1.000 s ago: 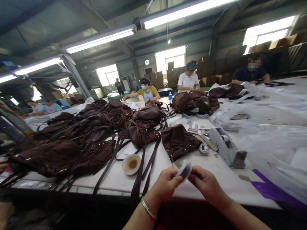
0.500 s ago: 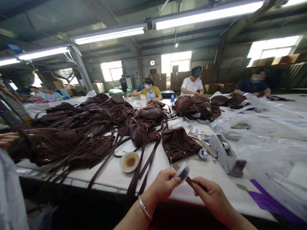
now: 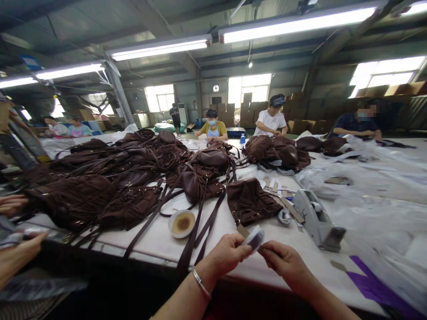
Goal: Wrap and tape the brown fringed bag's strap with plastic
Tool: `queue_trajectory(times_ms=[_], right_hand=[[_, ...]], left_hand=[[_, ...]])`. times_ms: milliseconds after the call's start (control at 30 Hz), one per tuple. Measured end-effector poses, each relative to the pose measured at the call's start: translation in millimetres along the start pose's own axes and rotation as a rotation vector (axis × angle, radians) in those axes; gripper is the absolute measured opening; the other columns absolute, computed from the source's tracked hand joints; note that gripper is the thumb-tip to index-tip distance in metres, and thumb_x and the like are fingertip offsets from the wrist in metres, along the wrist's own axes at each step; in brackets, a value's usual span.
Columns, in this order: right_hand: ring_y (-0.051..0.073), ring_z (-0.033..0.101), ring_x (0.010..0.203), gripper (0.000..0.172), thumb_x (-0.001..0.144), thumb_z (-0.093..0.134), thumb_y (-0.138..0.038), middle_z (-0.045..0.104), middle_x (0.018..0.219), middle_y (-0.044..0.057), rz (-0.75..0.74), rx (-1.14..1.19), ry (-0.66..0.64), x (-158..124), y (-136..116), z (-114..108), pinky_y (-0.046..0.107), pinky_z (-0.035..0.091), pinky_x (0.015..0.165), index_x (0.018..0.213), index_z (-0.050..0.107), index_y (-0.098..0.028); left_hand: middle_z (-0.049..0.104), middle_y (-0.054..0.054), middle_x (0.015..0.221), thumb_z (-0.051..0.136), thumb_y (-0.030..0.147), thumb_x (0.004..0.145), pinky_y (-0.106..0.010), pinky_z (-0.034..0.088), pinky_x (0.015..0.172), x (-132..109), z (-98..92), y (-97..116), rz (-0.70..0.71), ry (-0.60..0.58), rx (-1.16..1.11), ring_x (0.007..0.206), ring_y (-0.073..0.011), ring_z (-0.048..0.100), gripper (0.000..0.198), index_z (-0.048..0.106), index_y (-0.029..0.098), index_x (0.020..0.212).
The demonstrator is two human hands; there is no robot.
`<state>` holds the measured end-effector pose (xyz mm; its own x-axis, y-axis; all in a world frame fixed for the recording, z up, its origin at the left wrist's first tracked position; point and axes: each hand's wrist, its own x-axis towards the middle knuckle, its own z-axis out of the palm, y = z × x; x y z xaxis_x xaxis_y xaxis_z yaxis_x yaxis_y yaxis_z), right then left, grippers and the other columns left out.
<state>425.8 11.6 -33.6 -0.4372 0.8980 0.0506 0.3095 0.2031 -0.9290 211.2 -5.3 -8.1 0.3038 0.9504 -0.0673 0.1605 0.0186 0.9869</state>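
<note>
My left hand (image 3: 230, 253) pinches a small dark piece wrapped in clear film (image 3: 256, 236), above the front edge of the table. A flat brown strip (image 3: 243, 230) juts out at its far left side. Close against the other end is my right hand (image 3: 280, 262), its fingers closed where the strip comes out; the fingertips cover that end. Just beyond my hands lies a dark brown fringed bag (image 3: 251, 202). A roll of clear tape (image 3: 284, 216) rests beside the bag.
A grey tape dispenser (image 3: 316, 218) stands at the right, near purple material (image 3: 373, 284) and plastic sheeting (image 3: 376, 222). A bowl (image 3: 182, 223) sits left of my hands. Brown bags (image 3: 126, 178) are heaped leftward. Another person's hand (image 3: 26, 253) is at the far left; co-workers sit opposite.
My right hand has moved left, up against the wrapped piece, covering the strip's end that showed before. Another person's second hand has come into view at the lower left.
</note>
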Motion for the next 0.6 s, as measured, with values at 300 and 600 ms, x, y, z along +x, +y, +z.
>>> queue_trajectory(times_ms=[300, 600], right_hand=[[0.023, 0.065, 0.100, 0.038, 0.090, 0.054, -0.014, 0.068, 0.114, 0.013, -0.647, -0.522, -0.064, -19.6, -8.6, -20.9, 0.031, 0.055, 0.084, 0.126, 0.061, -0.021], [0.025, 0.061, 0.106, 0.023, 0.086, 0.053, -0.013, 0.065, 0.122, 0.011, -0.509, -0.445, -0.046, 24.2, -36.4, -14.8, 0.038, 0.049, 0.090, 0.075, 0.072, -0.020]], left_hand=[[0.044, 0.005, 0.059, 0.060, 0.040, 0.081, -0.025, 0.028, 0.055, -1.4, -7.8, 3.5, -0.077, 0.019, 0.093, 0.057, -0.0103, 0.038, 0.027, 0.056, 0.017, 0.067], [0.051, 0.001, 0.066, 0.061, 0.046, 0.085, -0.027, 0.034, 0.061, 3.2, 17.6, 8.5, -0.013, 0.017, 0.499, 0.062, -0.0132, 0.045, 0.033, 0.066, 0.017, 0.069]])
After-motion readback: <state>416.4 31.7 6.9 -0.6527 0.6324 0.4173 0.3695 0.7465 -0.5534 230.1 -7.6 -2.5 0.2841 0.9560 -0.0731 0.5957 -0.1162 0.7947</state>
